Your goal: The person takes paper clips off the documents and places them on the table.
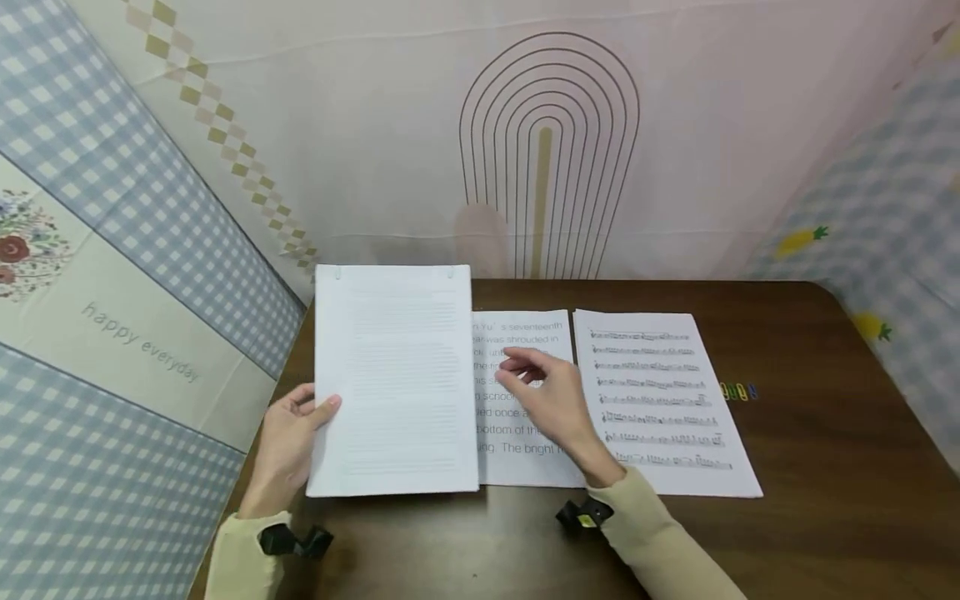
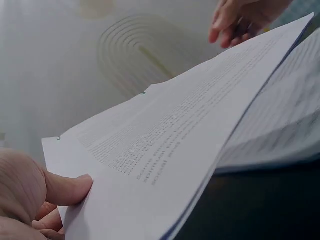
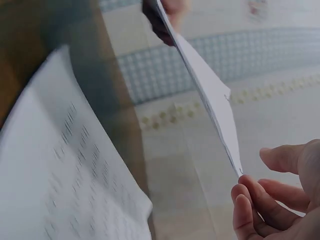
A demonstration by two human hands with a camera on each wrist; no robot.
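Note:
My left hand [image 1: 288,446] pinches the left edge of a stack of printed sheets [image 1: 397,383], thumb on the front page and fingers behind. The stack is raised off the table, its front covered in small faint lines of text. Two small paper clips, a left one [image 2: 58,138] and a right one [image 2: 143,93], sit on its top edge. To the right of the stack, my right hand [image 1: 551,400] hovers over large-print pages [image 1: 517,473] with bent fingers, the thumb apart from them and nothing between. In the right wrist view, its fingertips [image 3: 245,182] appear close to the stack's clipped corner; contact is unclear.
Sheet music [image 1: 660,392] lies on the brown table [image 1: 840,467] right of the large-print pages. Beside it is a row of several coloured paper clips [image 1: 738,392]. A patterned cloth wall [image 1: 375,167] stands behind, with checked cloth [image 1: 150,208] on the left.

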